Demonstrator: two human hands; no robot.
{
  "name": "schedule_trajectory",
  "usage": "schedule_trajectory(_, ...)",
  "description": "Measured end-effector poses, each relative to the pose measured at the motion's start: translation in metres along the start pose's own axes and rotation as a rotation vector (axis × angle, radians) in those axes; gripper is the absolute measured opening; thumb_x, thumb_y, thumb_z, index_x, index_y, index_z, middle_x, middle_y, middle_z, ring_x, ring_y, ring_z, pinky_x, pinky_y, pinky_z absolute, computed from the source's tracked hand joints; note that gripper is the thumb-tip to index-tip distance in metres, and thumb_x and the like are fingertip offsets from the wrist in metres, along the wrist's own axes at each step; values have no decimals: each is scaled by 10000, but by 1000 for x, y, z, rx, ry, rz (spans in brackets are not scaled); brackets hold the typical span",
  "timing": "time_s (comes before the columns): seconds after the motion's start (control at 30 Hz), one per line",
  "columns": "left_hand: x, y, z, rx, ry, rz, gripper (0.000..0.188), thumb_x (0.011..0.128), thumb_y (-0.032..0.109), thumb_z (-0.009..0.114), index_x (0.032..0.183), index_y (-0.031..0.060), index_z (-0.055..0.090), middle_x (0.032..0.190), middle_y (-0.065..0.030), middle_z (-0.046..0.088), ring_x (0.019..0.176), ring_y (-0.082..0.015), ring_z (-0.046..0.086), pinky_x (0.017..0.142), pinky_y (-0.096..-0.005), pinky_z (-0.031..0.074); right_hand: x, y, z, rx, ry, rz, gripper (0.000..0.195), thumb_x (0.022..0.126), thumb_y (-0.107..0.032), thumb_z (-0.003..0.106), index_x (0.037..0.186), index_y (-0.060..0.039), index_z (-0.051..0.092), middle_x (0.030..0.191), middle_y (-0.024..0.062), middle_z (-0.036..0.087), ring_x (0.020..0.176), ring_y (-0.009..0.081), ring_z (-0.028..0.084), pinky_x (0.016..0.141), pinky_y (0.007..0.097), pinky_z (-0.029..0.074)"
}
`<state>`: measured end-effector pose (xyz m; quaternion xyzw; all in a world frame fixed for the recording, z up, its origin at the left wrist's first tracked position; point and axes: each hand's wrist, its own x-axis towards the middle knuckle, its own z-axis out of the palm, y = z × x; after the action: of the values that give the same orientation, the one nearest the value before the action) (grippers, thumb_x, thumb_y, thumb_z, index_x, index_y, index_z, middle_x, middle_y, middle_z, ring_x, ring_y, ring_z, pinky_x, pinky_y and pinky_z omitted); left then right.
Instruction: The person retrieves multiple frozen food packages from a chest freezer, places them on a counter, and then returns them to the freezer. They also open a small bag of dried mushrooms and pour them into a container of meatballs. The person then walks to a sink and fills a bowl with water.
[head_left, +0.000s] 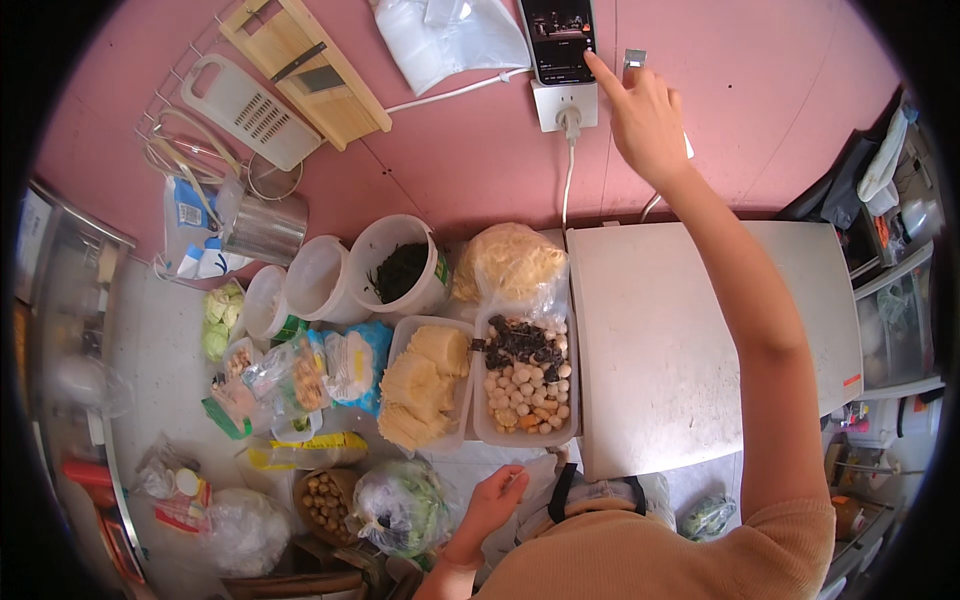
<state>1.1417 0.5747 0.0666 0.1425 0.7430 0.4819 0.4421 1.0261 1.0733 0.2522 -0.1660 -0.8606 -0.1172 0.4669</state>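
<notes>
My right hand (646, 124) reaches up the pink wall, its index fingertip on the lit screen of a smartphone (559, 37). The other fingers are loosely curled and hold nothing. The phone stands against the wall just above a white socket (546, 112) with a plug in it. Low in front of my body is my left hand (491, 504), fingers bent, beside a translucent plastic bag (538, 484); I cannot tell whether it grips the bag. Nearby are a tub of fish balls and black fungus (525, 386) and a tub of folded tofu sheets (424, 375).
A white chest lid (652, 337) lies under my right arm. To the left stand plastic buckets, one (401, 262) with dark greens. A wooden slicer (311, 71), a grater (251, 112) and a strainer basket (266, 229) hang on the wall. Bagged vegetables (405, 506) rest below.
</notes>
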Motion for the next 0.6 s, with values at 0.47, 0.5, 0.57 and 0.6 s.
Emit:
schedule_trajectory(0.47, 13, 12, -6, 327, 93, 239, 355, 857, 286, 696, 1080, 25, 604, 830, -146, 674, 714, -228, 656, 662, -305, 506, -574, -21, -237, -124, -217, 1685, 590, 870, -138, 639, 1389, -34, 377, 1356, 171, 381, 1205, 339, 450, 1034, 449, 389)
schedule_trajectory(0.5, 18, 10, -5, 342, 72, 236, 361, 846, 282, 704, 1081, 28, 603, 851, -157, 677, 730, -252, 663, 669, -312, 509, -567, -27, -242, 144, -102, 1964, 564, 882, -206, 635, 1369, -44, 401, 1346, 159, 396, 1193, 329, 460, 1029, 455, 391)
schedule_trajectory(0.57, 20, 13, -4, 363, 26, 217, 365, 839, 263, 712, 1092, 27, 595, 889, -158, 676, 770, -241, 659, 696, -312, 506, -548, -41, -255, 749, 171, 2443, 536, 906, -341, 627, 1329, -63, 447, 1326, 137, 426, 1170, 308, 479, 1019, 468, 396)
schedule_trajectory(0.6, 21, 21, -3, 372, -5, 207, 362, 844, 247, 712, 1101, 24, 588, 906, -147, 672, 794, -207, 647, 717, -304, 501, -544, -39, -251, 982, 181, 2474, 543, 905, -393, 614, 1313, -69, 460, 1309, 125, 444, 1167, 299, 482, 1013, 472, 398)
